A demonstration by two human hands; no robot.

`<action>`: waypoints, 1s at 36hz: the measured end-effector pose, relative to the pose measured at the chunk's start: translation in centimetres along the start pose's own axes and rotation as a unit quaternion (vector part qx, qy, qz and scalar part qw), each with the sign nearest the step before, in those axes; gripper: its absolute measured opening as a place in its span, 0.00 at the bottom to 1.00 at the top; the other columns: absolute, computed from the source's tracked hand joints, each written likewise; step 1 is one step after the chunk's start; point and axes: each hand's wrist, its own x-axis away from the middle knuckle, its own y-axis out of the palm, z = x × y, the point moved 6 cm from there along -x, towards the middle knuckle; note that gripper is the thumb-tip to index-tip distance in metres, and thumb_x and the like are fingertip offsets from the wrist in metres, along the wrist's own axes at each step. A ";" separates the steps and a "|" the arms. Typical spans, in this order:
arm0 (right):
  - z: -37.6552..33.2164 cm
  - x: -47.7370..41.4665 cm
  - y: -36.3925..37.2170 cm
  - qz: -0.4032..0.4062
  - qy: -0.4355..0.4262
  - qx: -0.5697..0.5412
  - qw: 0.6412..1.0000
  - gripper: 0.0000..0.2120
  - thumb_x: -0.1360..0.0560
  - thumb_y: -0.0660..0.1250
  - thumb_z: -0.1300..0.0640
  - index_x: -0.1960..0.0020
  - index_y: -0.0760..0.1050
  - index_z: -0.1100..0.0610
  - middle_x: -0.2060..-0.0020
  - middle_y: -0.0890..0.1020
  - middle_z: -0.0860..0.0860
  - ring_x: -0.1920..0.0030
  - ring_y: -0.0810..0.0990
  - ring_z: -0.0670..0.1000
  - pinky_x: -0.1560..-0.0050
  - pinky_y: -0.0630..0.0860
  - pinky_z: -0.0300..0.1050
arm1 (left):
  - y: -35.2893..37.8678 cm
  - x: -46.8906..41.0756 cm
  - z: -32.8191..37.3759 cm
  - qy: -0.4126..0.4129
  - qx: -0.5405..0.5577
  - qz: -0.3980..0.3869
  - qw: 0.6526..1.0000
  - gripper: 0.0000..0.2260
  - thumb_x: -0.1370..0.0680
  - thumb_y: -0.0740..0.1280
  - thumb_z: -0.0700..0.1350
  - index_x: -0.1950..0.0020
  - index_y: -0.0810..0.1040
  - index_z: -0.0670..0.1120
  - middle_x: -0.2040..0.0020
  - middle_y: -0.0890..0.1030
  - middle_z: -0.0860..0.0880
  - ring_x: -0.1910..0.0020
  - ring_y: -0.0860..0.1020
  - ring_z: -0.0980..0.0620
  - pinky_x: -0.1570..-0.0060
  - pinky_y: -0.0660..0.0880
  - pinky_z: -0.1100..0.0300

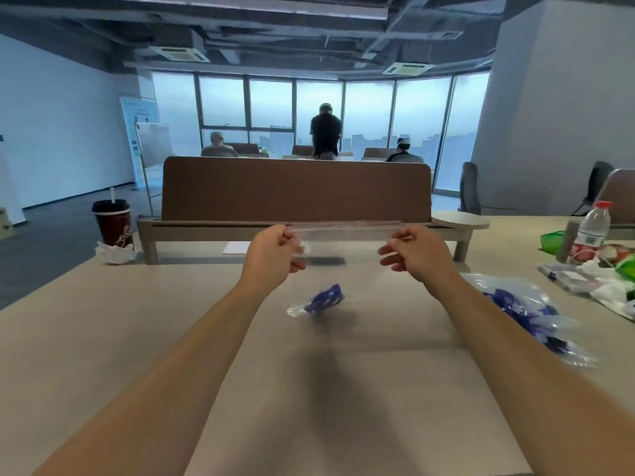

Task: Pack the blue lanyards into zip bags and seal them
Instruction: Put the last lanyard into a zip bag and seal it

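Left hand (pixel 275 250) and right hand (pixel 417 252) pinch the clear plastic zip bag (pixel 343 232) at its strip ends, bundled blue lanyard (pixel 326 298) sagging below. Press along between; seal possibly unclosed.

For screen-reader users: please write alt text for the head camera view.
The left hand and right hand pinch the top strip of a clear zip bag, held taut over the table, a blue lanyard bunched at its bottom. More bagged lanyards lie at right.
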 end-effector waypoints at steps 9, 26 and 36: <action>-2.5 0.5 -9.4 0.173 -0.077 0.047 0.981 0.06 0.18 0.63 0.56 0.52 0.74 0.57 0.64 0.85 0.51 0.74 0.80 0.48 0.77 0.71 0.34 | 6.6 -0.8 7.3 0.109 0.044 -0.008 0.993 0.07 0.17 0.62 0.43 0.51 0.78 0.45 0.60 0.84 0.47 0.64 0.82 0.50 0.64 0.80 0.61; 1.0 -5.1 -27.2 0.312 -0.009 0.181 0.933 0.08 0.22 0.63 0.57 0.55 0.79 0.54 0.68 0.84 0.48 0.72 0.77 0.45 0.69 0.71 0.41 | 25.1 -5.3 15.9 0.133 0.072 -0.074 0.986 0.07 0.19 0.63 0.43 0.54 0.79 0.44 0.66 0.84 0.51 0.69 0.78 0.56 0.63 0.80 0.52; 13.4 -12.2 -28.9 0.287 0.100 0.196 0.932 0.10 0.23 0.62 0.60 0.45 0.78 0.58 0.56 0.85 0.54 0.53 0.83 0.55 0.49 0.81 0.53 | 37.6 -9.3 10.0 0.048 -0.009 -0.136 0.990 0.05 0.22 0.63 0.37 0.51 0.78 0.42 0.57 0.83 0.43 0.63 0.81 0.45 0.62 0.78 0.48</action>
